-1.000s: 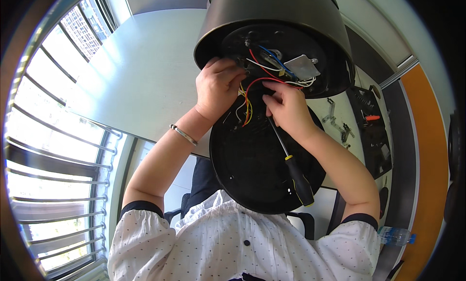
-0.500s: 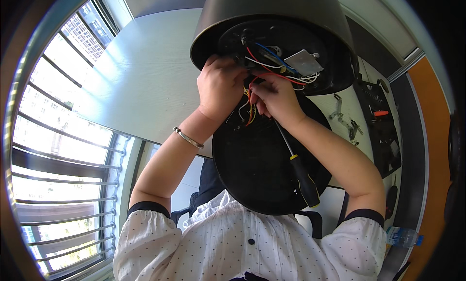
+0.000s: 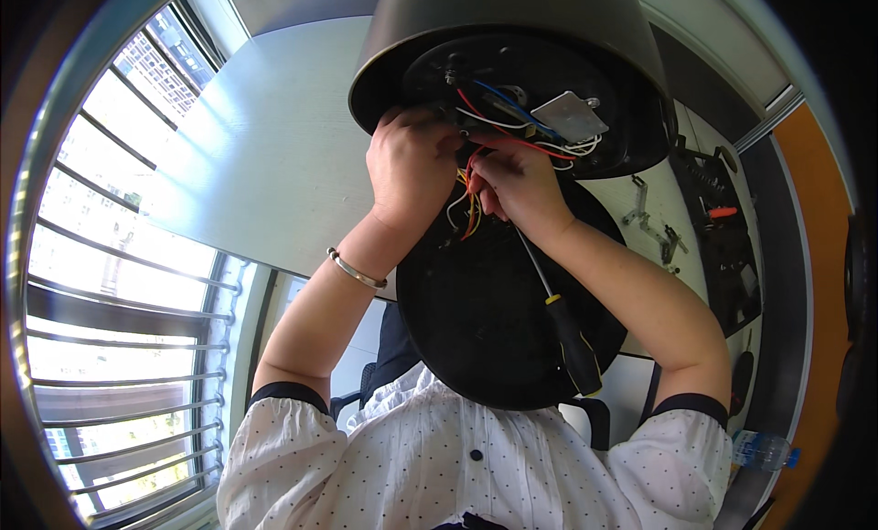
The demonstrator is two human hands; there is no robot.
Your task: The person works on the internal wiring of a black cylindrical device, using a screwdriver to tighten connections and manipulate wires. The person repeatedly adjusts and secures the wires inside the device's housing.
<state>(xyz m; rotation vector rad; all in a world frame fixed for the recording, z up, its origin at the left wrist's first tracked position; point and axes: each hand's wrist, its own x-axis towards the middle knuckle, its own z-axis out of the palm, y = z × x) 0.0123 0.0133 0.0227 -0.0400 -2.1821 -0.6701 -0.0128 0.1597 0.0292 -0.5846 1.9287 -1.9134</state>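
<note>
My left hand (image 3: 409, 164) reaches just inside the dark housing (image 3: 512, 13); I cannot tell whether its hidden fingertips grip anything. My right hand (image 3: 523, 184) pinches the coloured wires (image 3: 474, 217) below, above the round black cover (image 3: 480, 324) bearing the screwdriver (image 3: 574, 349).

The left hand's (image 3: 402, 169) fingers blur into shadow inside the shell (image 3: 503, 18); their tips are hidden. Above them, the shell is cut off. The right hand (image 3: 526, 182) partly covers the wires (image 3: 472, 205). Below its fingers, the screwdriver's (image 3: 572, 347) tip is unseen.
</note>
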